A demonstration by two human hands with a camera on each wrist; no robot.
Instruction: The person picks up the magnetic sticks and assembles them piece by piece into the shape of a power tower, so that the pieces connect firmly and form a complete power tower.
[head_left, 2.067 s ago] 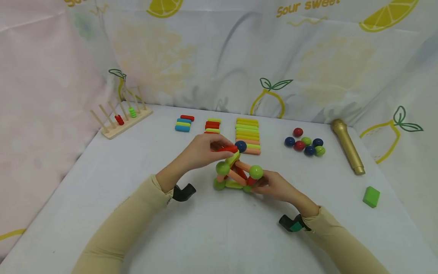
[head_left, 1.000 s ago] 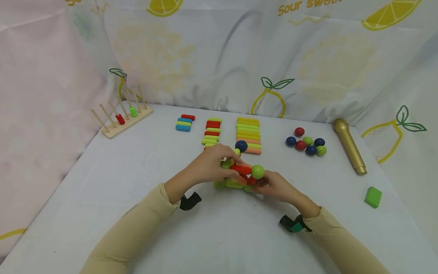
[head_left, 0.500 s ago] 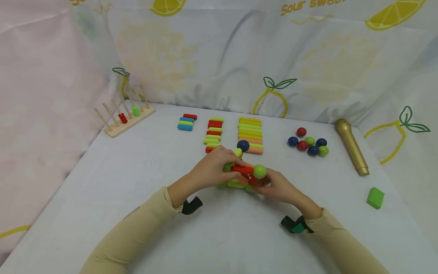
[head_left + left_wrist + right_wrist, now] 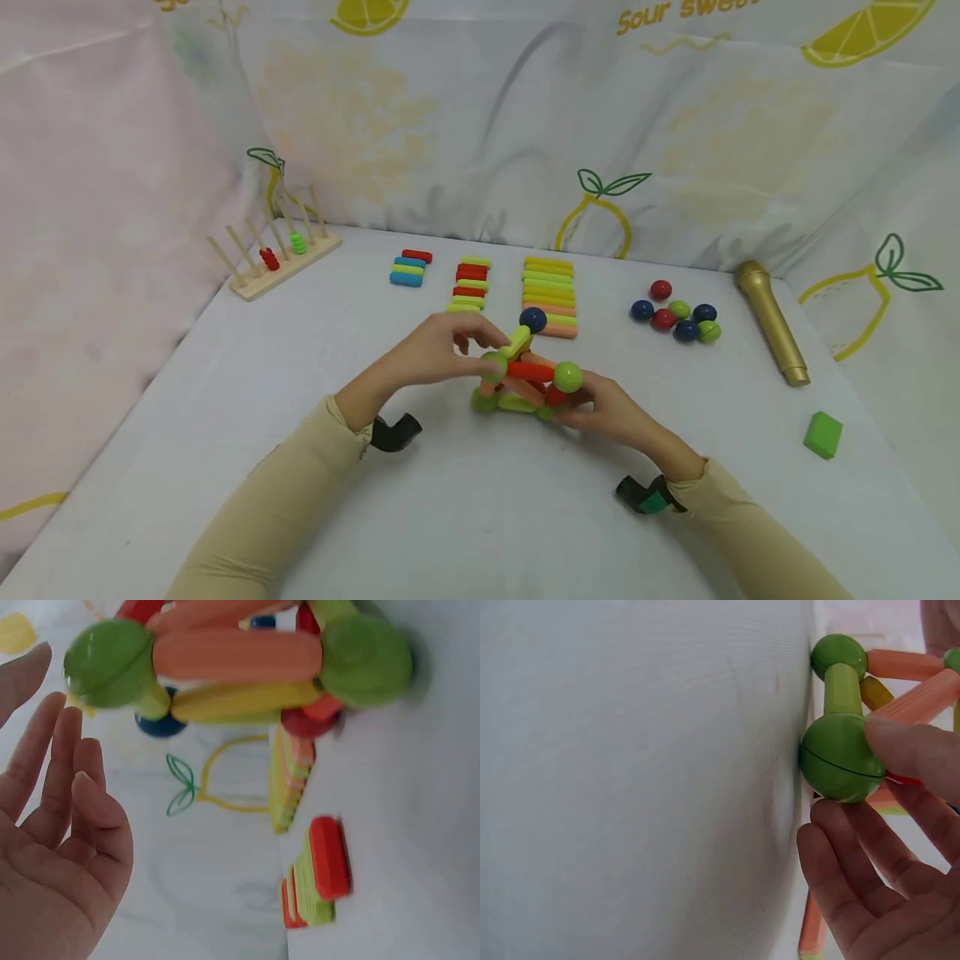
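- The left hand point(image 4: 423, 354) is holding nothing; its fingers are spreading loosely just beside an upper green ball of the toy, and the left wrist view is showing a small gap.
- The right hand point(image 4: 611, 408) is pinching the toy point(image 4: 530, 372) at a lower green ball point(image 4: 842, 757), thumb on one side and fingertips on the other.
- The toy, built of balls and sticks, is standing on the table point(image 4: 487, 517) between the hands; a red stick is spanning two green balls along its near upper edge, and a blue ball point(image 4: 533, 319) is topping it.
- Its inner joints are probably meeting end to end, but sticks and fingers are hiding most of them.
- Behind, three rows of sticks are lying flat: the right row point(image 4: 549, 275) is running partly behind the toy, the middle row point(image 4: 471, 279) is disappearing behind the left hand, and the left row point(image 4: 407, 269) is lying in full view.
- Seven loose balls point(image 4: 663, 319) are clustering behind the right hand.
- Farther right, a gold microphone point(image 4: 772, 323) and a green block point(image 4: 823, 435) are lying well apart from the toy.
- At the far left corner, a wooden bead rack point(image 4: 288, 265) is carrying red and green beads.
- The lemon-print cloth point(image 4: 487, 133) is hanging behind, reading "Sour sweet" point(image 4: 688, 10) along its top.
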